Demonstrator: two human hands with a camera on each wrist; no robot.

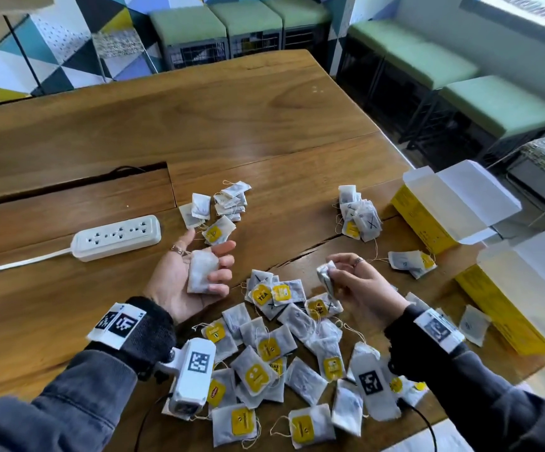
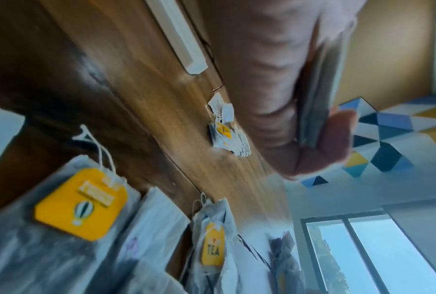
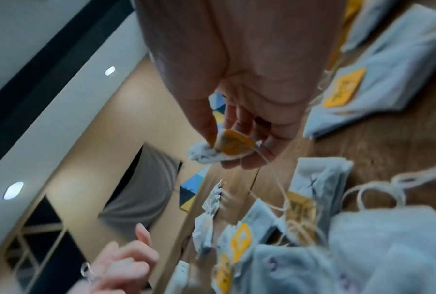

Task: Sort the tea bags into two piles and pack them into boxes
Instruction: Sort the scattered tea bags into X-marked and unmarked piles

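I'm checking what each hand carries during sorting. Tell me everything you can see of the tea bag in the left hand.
The pale grey paper tea bag is a flat rectangular pouch, looking soft and slightly wrinkled, with dark contents showing faintly through. It lies on the upturned palm of the left hand, above the wooden table, with the fingers curled over its right edge. No yellow tag or string shows on it in the head view. In the left wrist view it appears edge-on and blurred, so whether it is one bag or several cannot be told.
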